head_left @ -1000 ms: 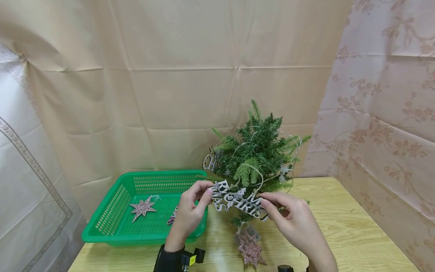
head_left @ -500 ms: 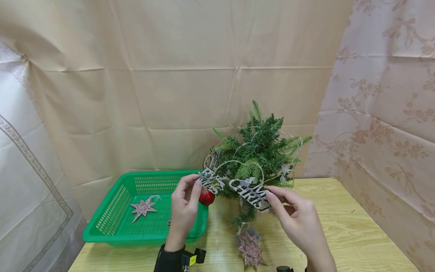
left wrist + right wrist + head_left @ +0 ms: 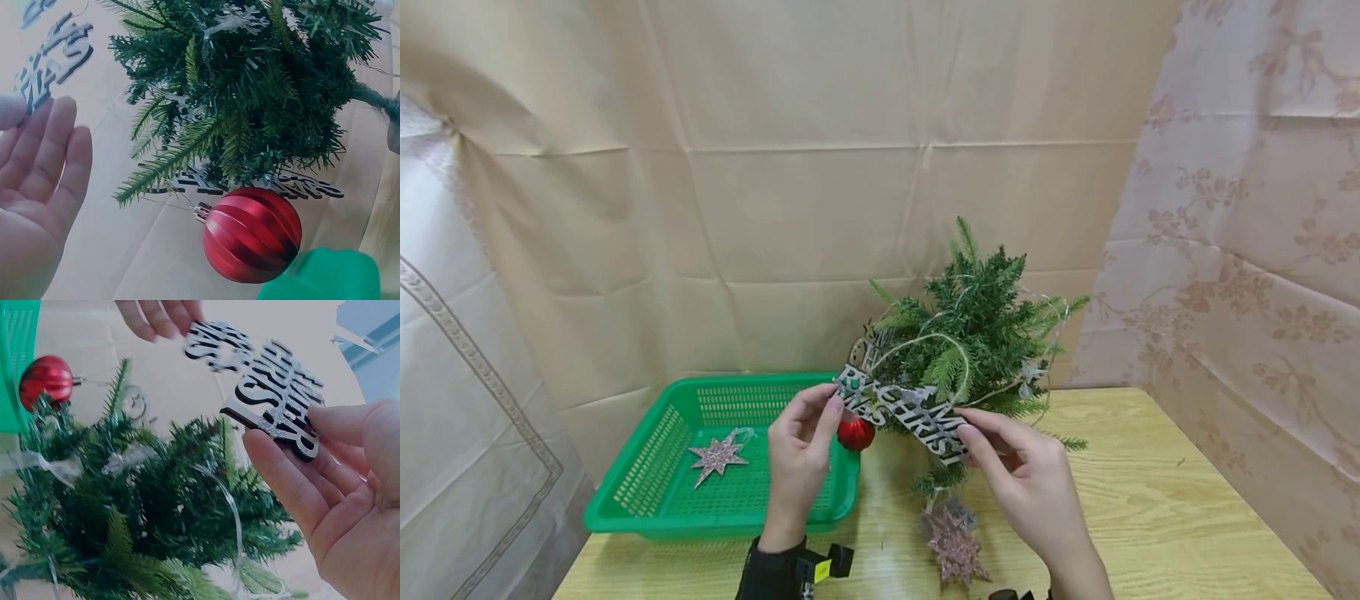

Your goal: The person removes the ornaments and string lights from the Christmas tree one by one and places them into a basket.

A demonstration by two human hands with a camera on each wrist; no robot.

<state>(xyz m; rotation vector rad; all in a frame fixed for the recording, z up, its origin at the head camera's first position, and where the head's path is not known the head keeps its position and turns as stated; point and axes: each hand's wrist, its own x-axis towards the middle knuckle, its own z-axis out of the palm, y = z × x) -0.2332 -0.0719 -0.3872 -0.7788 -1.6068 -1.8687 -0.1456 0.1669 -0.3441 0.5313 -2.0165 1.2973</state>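
Note:
A silver glitter "Merry Christmas" sign [image 3: 898, 408] with a string loop hangs in front of a small green tree [image 3: 977, 325]. My left hand [image 3: 831, 404] pinches its left end. My right hand [image 3: 966, 437] pinches its right end between thumb and fingers. In the right wrist view the sign [image 3: 269, 381] sits above the tree [image 3: 156, 512], with my right hand [image 3: 294, 437] gripping its lower end. A red ball ornament [image 3: 856, 434] hangs from a low branch just under the left hand. It shows large in the left wrist view [image 3: 252, 234].
A green basket [image 3: 647, 500] on the wooden table, left of the tree, holds a pink glitter star [image 3: 718, 454]. Another pink star [image 3: 955, 546] lies at the tree's foot. A second lettered sign [image 3: 865, 354] hangs at the tree's back left. Cloth backdrops close in behind and at the right.
Both hands have lifted the sign up and to the left, its string loop now rising over a front branch. The red ball has come into sight below the left hand.

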